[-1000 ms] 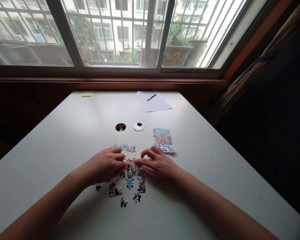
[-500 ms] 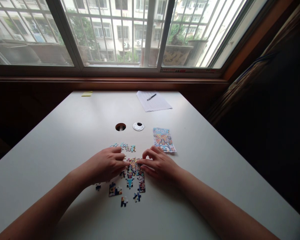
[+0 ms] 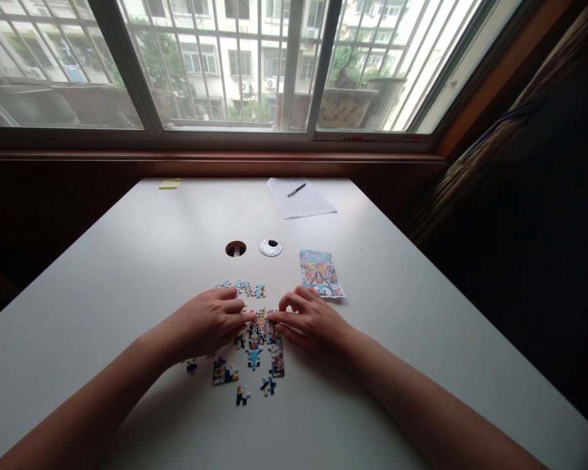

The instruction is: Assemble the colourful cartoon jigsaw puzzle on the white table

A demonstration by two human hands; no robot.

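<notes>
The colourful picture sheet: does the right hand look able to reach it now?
Probably yes: the sheet lies just beyond the right hand, with nothing visible between them, though its fingers are at the puzzle pieces.

From my remote seat I see a white table (image 3: 102,274). At its far edge lie yellow notes (image 3: 169,184) and, to their right, paper (image 3: 313,205). Nearer, I find a round hole (image 3: 236,249) in its surface and a cap (image 3: 268,250) just beside it. A printed picture (image 3: 319,267) lies to the right of the puzzle (image 3: 259,329), which is partly joined, with loose pieces (image 3: 242,395) around it.
</notes>
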